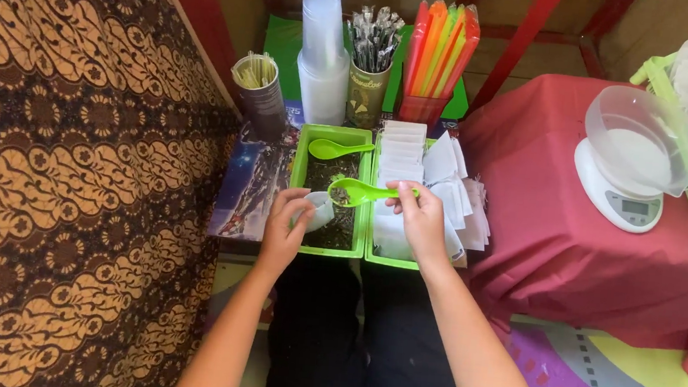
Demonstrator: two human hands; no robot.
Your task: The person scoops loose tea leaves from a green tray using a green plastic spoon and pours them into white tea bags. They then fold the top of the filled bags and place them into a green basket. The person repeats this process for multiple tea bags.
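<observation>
Two bare hands work over a green tray [305,144] filled with dark dried leaves. On the right hand [421,218] the grip is narrow, fingers pinched on the handle of a green plastic spoon [358,191], whose bowl carries a small heap of leaves above the tray. On the left hand [285,226] the grip is half closed around a small white paper bag [319,210], held with its mouth just beside the spoon's bowl. A second green spoon [335,148] lies at the far end of the same tray. Right of it, another green tray [384,261] holds a stack of flat white bags [432,185]. Farther away stand a stack of clear cups [324,51], a cup of wrapped straws [371,59] and a red holder of bright straws [441,53]. At the right, a white kitchen scale [620,189] with a clear bowl sits on a red cloth [548,236].
</observation>
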